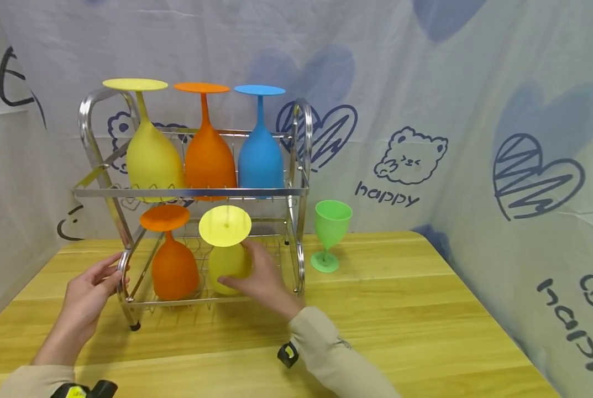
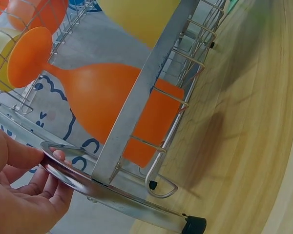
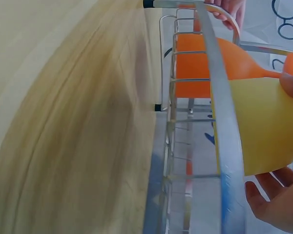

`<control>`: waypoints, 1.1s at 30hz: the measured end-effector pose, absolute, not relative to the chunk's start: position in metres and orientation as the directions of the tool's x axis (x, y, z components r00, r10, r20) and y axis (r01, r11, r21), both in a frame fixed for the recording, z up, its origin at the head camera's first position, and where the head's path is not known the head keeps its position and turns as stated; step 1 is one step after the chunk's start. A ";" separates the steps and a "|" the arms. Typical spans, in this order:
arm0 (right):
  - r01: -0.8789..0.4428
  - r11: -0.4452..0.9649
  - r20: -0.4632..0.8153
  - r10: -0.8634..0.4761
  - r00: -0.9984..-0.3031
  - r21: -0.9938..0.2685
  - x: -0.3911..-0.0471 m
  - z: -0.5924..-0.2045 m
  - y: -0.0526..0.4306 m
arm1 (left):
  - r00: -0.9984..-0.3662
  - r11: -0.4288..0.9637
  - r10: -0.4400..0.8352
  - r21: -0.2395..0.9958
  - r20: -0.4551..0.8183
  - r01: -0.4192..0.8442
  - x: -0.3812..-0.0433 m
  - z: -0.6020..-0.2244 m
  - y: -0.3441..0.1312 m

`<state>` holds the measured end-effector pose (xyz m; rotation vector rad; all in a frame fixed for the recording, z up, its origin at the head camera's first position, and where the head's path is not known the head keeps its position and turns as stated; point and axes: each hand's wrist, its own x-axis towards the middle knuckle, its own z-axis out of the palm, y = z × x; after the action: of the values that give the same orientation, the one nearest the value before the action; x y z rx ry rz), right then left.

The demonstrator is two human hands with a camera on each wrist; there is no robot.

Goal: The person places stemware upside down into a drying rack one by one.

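Note:
A two-tier metal rack [image 1: 192, 193] holds upside-down plastic goblets. My left hand [image 1: 85, 298] grips the rack's left front leg, thumb and fingers around the tube in the left wrist view. On the lower tier, my right hand [image 1: 266, 279] holds the bowl of a yellow goblet [image 1: 229, 268], whose foot tilts toward me. Left of it stands an orange goblet [image 1: 174, 269], also bowl down. The upper tier carries a yellow goblet [image 1: 153, 157], an orange goblet [image 1: 209, 157] and a blue goblet [image 1: 260, 157] in a row.
A green goblet [image 1: 332, 224] stands upright on the wooden table [image 1: 400, 315], right of the rack. Printed cloth [image 1: 400, 72] hangs behind and at both sides. The rack's front rail [image 3: 224, 131] runs in front of the lower yellow goblet.

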<state>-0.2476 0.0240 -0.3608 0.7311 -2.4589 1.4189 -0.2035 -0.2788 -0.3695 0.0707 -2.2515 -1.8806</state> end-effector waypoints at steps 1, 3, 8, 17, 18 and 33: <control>-0.510 0.418 0.406 -0.316 -0.858 -0.752 -0.249 -0.361 0.021 | -0.977 0.207 -0.169 0.974 0.131 0.095 -0.204 -0.369 -0.279; -0.497 0.433 0.385 -0.324 -0.864 -0.752 -0.251 -0.362 0.017 | -0.976 0.218 -0.170 0.971 0.133 0.095 -0.204 -0.369 -0.279; -0.456 0.480 0.317 -0.344 -0.884 -0.750 -0.257 -0.365 0.009 | -0.976 0.179 -0.171 0.978 0.135 0.104 -0.203 -0.369 -0.279; -0.387 0.512 0.246 -0.323 -0.914 -0.767 -0.270 -0.371 0.001 | -0.976 0.230 -0.175 0.969 0.129 0.087 -0.204 -0.369 -0.279; -0.383 0.507 0.243 -0.321 -0.915 -0.772 -0.271 -0.372 0.001 | -0.976 0.213 -0.175 0.973 0.126 0.088 -0.204 -0.369 -0.279; -0.383 0.501 0.227 -0.345 -0.911 -0.776 -0.277 -0.374 -0.008 | -0.977 0.216 -0.173 0.973 0.126 0.088 -0.202 -0.369 -0.278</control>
<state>-0.2772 -0.0075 -0.3739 0.6520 -2.6847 1.4054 -0.2024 -0.2783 -0.3691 0.0814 -2.2785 -1.8449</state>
